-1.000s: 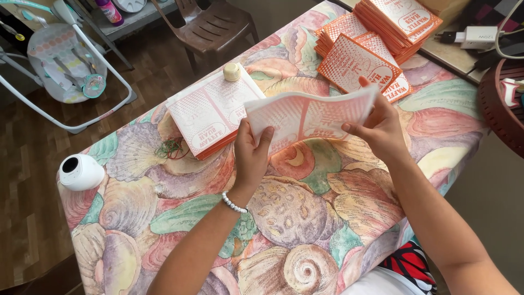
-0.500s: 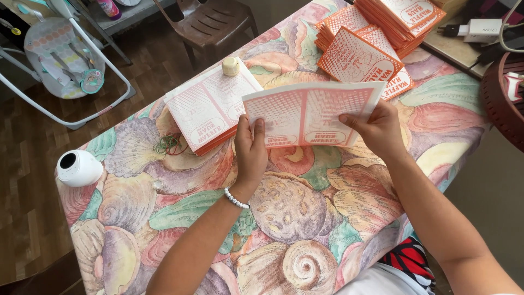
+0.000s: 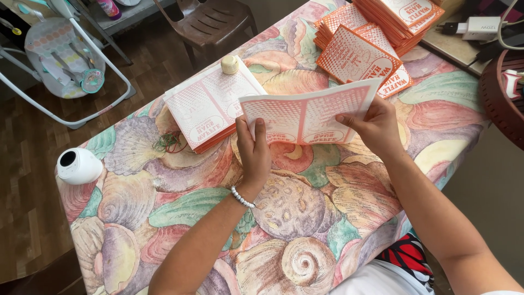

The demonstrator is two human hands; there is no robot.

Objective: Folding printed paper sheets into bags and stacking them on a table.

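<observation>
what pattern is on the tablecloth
Large seashells in pastel pink, green, purple and cream cover the tablecloth, seen best in the head view, spread below the left hand.

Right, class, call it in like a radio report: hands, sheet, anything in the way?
Left hand and right hand gripping opposite ends of flat printed sheet. Sheet raised above table. Nothing in the way.

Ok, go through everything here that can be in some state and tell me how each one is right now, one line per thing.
Printed paper sheet: unfolded, held up above the table by both ends.
Left hand: gripping the sheet's left end.
Right hand: pinching the sheet's right end.
Stack of flat sheets: lying flat, a small round cream thing on its far corner.
Orange folded pieces: piled, overlapping.
Brown chair: unoccupied.
Baby bouncer: unoccupied.
</observation>
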